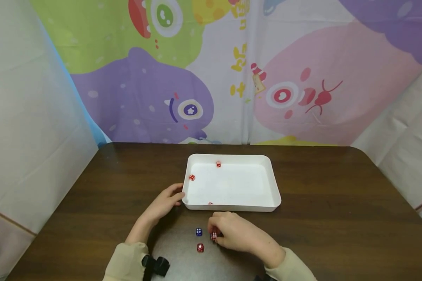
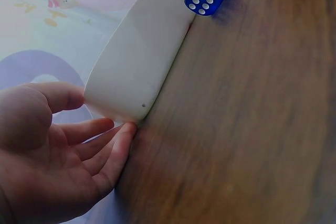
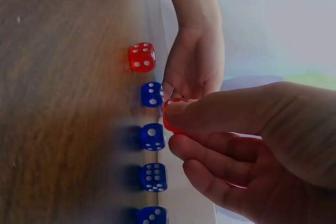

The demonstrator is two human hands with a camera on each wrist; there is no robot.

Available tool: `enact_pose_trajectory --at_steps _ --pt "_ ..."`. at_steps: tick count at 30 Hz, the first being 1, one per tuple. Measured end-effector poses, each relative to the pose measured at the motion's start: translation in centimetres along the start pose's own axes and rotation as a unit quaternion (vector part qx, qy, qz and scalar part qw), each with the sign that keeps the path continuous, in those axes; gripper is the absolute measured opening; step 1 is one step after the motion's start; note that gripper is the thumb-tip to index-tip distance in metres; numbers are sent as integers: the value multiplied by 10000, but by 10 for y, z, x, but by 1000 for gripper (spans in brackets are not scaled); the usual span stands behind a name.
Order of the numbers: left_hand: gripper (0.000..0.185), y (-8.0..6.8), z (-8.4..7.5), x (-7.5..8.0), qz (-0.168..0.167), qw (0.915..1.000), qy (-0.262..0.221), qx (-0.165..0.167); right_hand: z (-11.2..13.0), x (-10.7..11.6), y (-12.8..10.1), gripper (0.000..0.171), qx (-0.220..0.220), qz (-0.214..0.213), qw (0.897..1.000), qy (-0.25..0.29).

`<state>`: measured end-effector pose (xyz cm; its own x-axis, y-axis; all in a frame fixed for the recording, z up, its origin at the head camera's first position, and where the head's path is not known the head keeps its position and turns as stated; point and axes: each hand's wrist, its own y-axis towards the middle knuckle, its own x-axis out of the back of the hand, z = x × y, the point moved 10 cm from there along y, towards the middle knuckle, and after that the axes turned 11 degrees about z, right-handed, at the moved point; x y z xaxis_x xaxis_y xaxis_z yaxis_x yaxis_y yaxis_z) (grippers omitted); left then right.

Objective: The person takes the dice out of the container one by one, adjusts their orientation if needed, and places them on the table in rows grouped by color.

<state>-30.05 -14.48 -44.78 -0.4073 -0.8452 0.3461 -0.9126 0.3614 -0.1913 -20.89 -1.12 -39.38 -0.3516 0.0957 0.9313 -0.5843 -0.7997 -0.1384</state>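
Red, glassy plastic is glowing between the fingertips of the right hand (image 1: 240, 234), which is pinching a small die (image 1: 214, 235) just above or at the wooden table (image 1: 91, 218), on the near side of the tray (image 1: 232, 183). The grip is closing snugly on that one cube: the thumb is covering much of its face in the right wrist view, where the translucent edge is showing past the thumb, while white pips are showing on it from the head view. The other fingers are curving in behind. Whether the cube is touching the wood, one cannot tell.

Close by, a second red die (image 1: 200, 248) is resting on the table, its corners rounded and its pips white. Deep blue dice (image 3: 152, 137) are sitting in a row of four in the right wrist view, their sides clear and dark like coloured glass, the pips standing out brightly.

The left hand (image 1: 163, 203) is resting against the tray's near left corner, its thumb touching the rim and its fingers lying loosely extended against the outer wall. White and shallow, the tray is holding three red dice (image 1: 192, 177), well apart, the nearest partly hidden by the front wall.
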Motion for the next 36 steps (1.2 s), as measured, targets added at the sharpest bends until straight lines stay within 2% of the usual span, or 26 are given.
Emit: enact_pose_trajectory --at_steps 26,36 --pt "44 1 1 -1 22 10000 -65 -47 5 -15 2 12 68 284 9995 -98" --pt "43 0 0 -1 49 10000 -58 -59 2 -10 0 13 39 255 9996 84"
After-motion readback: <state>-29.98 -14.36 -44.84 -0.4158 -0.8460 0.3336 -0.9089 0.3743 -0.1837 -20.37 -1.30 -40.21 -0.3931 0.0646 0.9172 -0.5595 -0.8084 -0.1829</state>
